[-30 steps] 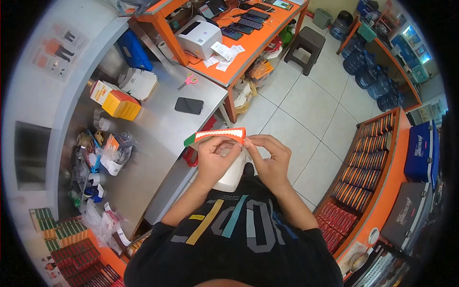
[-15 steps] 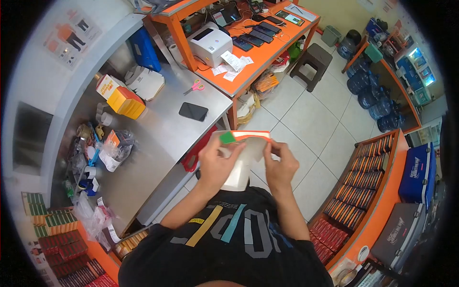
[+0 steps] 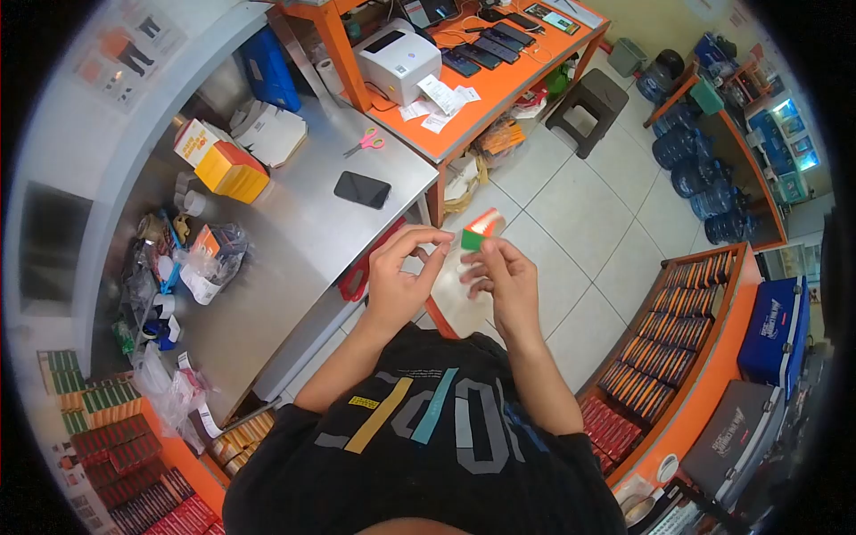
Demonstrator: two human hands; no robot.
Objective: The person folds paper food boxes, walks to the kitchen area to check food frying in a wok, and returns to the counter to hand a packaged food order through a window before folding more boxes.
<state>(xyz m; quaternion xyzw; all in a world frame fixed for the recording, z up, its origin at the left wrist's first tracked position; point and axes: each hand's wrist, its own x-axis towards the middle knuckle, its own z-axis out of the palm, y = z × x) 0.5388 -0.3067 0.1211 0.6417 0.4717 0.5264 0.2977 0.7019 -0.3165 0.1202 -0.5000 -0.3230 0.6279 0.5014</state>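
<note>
A partly folded cardboard box, whitish inside with orange edges and a green flap, is held up in front of my shirt in the head view. My left hand is closed, thumb and forefinger pinching at the box's upper left edge. On the other side, my right hand pinches the box by its green flap, with the lower fingers curled. The box is slightly blurred, so its folds are hard to make out.
To the left stands a steel table with a phone, pink-handled scissors, yellow cartons and flat white cardboard. Ahead, an orange desk holds a label printer. A stool stands on the tiles.
The box has turned: its green flap moved from my left hand's side to my right hand's fingertips. My right hand shifted slightly left, and the orange-white strip no longer spans both hands.
</note>
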